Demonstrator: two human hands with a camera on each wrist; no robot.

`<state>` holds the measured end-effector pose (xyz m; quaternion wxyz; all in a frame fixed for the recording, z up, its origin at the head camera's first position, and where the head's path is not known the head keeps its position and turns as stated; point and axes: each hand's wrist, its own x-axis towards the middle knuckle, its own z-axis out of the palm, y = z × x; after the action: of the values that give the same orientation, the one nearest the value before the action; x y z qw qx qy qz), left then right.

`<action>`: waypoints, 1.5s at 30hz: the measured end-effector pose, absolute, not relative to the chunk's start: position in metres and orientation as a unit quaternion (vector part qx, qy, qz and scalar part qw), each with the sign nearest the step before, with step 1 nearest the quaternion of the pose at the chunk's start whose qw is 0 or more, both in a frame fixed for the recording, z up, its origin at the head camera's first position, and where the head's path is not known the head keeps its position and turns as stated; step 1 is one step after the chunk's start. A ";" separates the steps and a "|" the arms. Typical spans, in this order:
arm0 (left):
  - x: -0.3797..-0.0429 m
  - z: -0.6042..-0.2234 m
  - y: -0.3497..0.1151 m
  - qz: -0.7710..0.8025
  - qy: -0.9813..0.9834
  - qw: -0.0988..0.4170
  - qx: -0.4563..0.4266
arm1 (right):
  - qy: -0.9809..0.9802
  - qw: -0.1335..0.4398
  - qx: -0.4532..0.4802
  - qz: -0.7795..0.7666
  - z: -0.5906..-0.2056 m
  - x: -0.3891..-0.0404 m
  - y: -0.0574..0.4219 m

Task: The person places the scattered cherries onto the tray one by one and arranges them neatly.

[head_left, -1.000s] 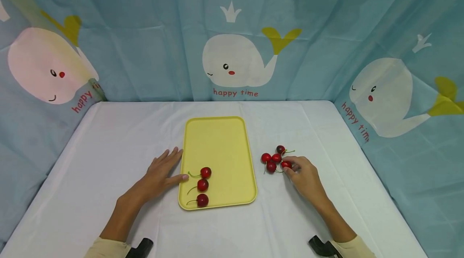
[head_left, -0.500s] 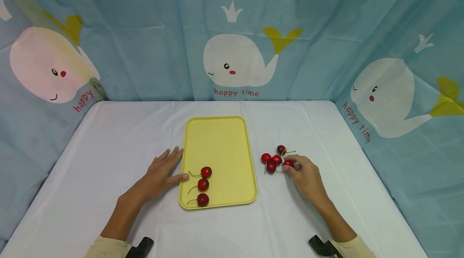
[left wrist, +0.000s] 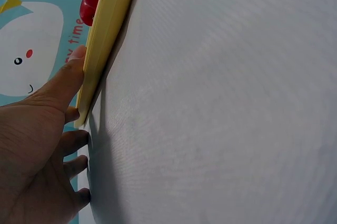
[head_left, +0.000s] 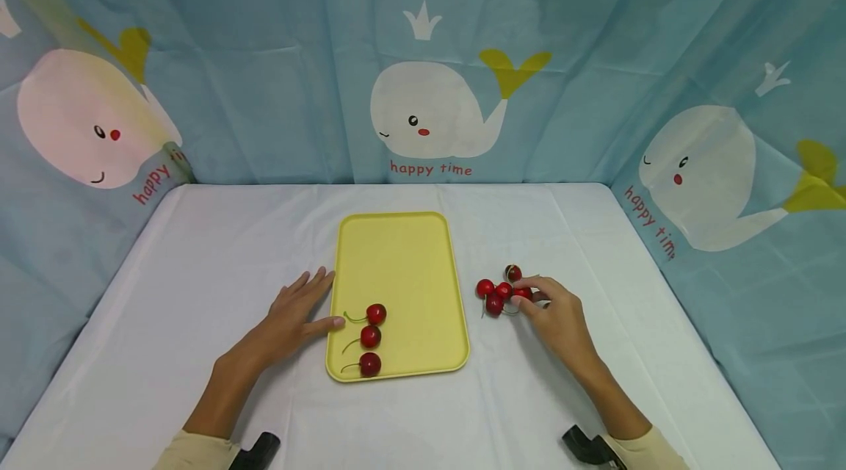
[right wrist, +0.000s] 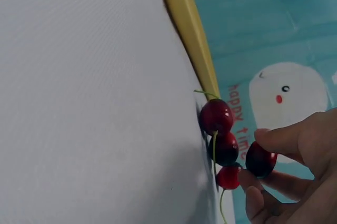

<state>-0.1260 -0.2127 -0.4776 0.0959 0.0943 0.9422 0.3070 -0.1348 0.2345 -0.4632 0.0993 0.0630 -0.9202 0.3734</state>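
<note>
My right hand (head_left: pixel 555 316) pinches a dark red cherry (right wrist: pixel 261 159) between thumb and fingers, at the right side of a small cluster. Around it on the white cloth lie several more cherries, among them a left one (head_left: pixel 485 288), a near one (head_left: pixel 494 305) and a far one (head_left: pixel 512 273). My left hand (head_left: pixel 291 319) lies spread at the left of the yellow tray (head_left: pixel 403 264), its thumb on the tray's rim and its other fingers on the cloth. Three cherries stand in a column at the tray's near left: top (head_left: pixel 376 314), middle (head_left: pixel 370 337), bottom (head_left: pixel 370 364), stems pointing left.
A white cloth (head_left: pixel 595 250) covers the table. Behind and beside it hangs a blue curtain (head_left: pixel 277 103) printed with whales. Black wrist mounts (head_left: pixel 256 452) sit by both sleeves.
My right hand has shifted slightly away from me with the pinched cherry, which first moved a little right, then back beside the cluster. The left hand and tray stay nearly still.
</note>
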 end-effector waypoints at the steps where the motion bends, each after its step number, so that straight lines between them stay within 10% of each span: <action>1: -0.126 -0.477 -0.213 0.307 0.942 0.096 0.094 | -0.919 0.100 0.066 0.376 -0.462 -0.135 0.234; 45: -0.126 -0.477 -0.213 0.304 0.943 0.096 0.099 | -0.875 0.060 0.114 0.467 -0.452 -0.147 0.178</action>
<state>-0.1260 -0.2132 -0.4775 0.0957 0.0986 0.9427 0.3039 -0.1472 0.1783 -0.4516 0.0603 0.1138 -0.8747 0.4673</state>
